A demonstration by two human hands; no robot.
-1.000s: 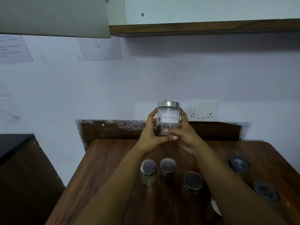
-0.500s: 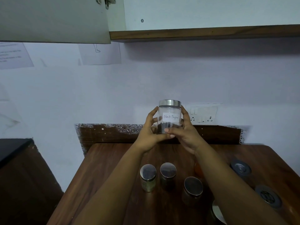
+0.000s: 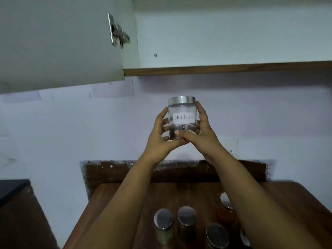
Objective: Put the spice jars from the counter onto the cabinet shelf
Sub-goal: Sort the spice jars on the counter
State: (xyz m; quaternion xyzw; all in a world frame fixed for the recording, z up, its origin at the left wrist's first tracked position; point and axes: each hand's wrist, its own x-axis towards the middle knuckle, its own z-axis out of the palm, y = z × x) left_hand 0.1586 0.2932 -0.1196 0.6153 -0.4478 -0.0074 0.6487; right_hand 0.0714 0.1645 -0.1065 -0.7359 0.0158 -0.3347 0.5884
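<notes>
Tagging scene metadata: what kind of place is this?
Most likely a home kitchen corner. A wall cabinet hangs open above a wooden counter where lidded spice jars stand, and both hands hold up a glass jar labelled Black Pepper.

Paper sheets (image 3: 113,89) taped on the white wall (image 3: 71,126), black surface (image 3: 12,187) at left

Light: dim, bluish.
Shadow: dark band under the cabinet (image 3: 215,70), 12 o'clock.
Edges: bent, soft.
Middle: fairly sharp.
</notes>
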